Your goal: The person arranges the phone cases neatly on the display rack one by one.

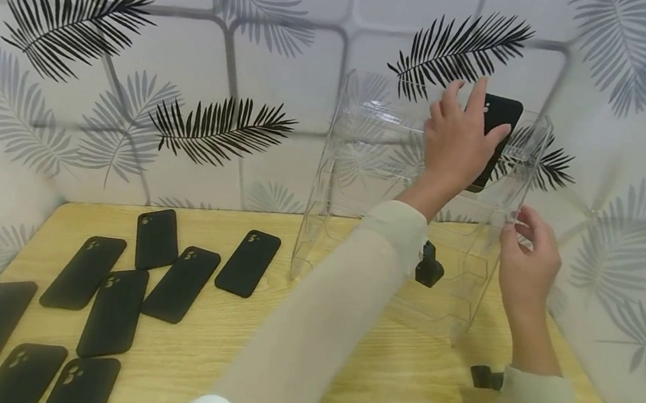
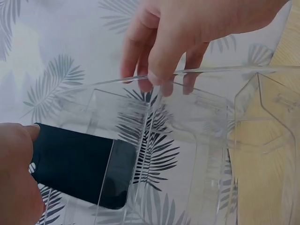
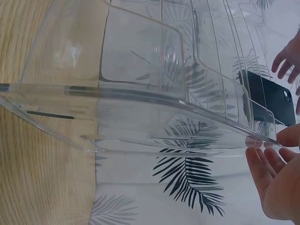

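A clear acrylic rack (image 1: 362,144) with stepped tiers stands on the table against the wall. In its top tier leans a black phone case (image 1: 504,110), near the right end. My left hand (image 1: 457,138) is over this case with fingers spread, the thumb at its right edge and a fingertip near its upper left corner. In the left wrist view the lower end of the case (image 2: 75,161) sits behind a clear front lip. My right hand (image 1: 531,262) pinches the rack's right side edge between thumb and fingers, seen closely in the right wrist view.
Several more black phone cases (image 1: 111,313) lie spread out on the left part of the wooden table (image 1: 196,356). A leaf-patterned covering (image 1: 253,171) hangs behind and to the right of the rack. Small black cameras (image 1: 430,266) are worn at both wrists.
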`<state>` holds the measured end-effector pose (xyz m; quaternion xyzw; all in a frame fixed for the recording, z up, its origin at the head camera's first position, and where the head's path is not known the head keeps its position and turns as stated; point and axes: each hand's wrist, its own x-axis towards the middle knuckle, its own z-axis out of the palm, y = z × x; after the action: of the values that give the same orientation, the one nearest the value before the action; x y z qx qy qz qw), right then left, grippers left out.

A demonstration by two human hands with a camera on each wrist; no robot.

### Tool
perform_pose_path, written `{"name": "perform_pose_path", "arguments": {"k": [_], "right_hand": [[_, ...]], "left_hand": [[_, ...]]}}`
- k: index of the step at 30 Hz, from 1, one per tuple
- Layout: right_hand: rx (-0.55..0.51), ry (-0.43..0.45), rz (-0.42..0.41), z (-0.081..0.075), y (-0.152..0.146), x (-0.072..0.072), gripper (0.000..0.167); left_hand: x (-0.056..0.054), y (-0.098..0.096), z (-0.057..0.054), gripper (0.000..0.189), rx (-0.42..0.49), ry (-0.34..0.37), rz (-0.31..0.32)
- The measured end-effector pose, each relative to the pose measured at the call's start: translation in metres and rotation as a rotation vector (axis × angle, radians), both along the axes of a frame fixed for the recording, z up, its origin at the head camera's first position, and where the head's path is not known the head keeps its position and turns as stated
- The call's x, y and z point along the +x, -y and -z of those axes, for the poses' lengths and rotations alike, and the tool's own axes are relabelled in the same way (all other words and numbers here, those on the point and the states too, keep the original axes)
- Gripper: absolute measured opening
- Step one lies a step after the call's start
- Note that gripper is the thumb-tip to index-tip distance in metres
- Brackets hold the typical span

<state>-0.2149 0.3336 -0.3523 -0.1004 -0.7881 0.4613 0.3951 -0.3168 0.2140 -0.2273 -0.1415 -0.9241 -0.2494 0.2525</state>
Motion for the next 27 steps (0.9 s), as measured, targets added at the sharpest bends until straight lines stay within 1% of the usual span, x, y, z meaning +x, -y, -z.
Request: {"name": "perform_pose_path", "arguments": {"k": [3, 6, 10, 12, 16, 19, 22, 25, 27], "right_hand": [[0.001, 0.006, 0.004, -0.001, 0.001, 0.0, 0.039], [0.0, 0.009, 0.004, -0.002, 0.002, 0.0, 0.039], [-0.003, -0.006, 0.0, 0.0, 0.001, 0.0, 0.039], [-0.01, -0.011, 0.001, 0.001, 0.001, 0.0, 0.039], [-0.018, -0.003, 0.006, 0.002, 0.0, 0.001, 0.038], [-0.019, 0.003, 0.006, 0.001, 0.0, 0.001, 0.038], [-0.02, 0.009, 0.004, 0.0, 0.001, 0.002, 0.039], [-0.02, 0.018, 0.004, -0.001, 0.001, 0.001, 0.039], [-0.022, 0.022, 0.003, -0.001, 0.001, 0.001, 0.039]], "left_hand": [[0.0, 0.014, -0.001, 0.077, 0.046, 0.023, 0.022], [0.0, 0.032, 0.002, 0.074, 0.109, 0.038, 0.053], [0.002, 0.057, 0.01, 0.071, 0.17, 0.052, 0.089], [0.004, 0.07, 0.015, 0.069, 0.177, 0.058, 0.104], [0.013, 0.097, 0.032, 0.067, 0.168, 0.072, 0.142], [0.019, 0.119, 0.047, 0.064, 0.158, 0.069, 0.175], [0.023, 0.143, 0.063, 0.063, 0.155, 0.057, 0.199], [0.025, 0.168, 0.078, 0.062, 0.156, 0.058, 0.207], [0.027, 0.184, 0.088, 0.062, 0.163, 0.075, 0.202]]}}
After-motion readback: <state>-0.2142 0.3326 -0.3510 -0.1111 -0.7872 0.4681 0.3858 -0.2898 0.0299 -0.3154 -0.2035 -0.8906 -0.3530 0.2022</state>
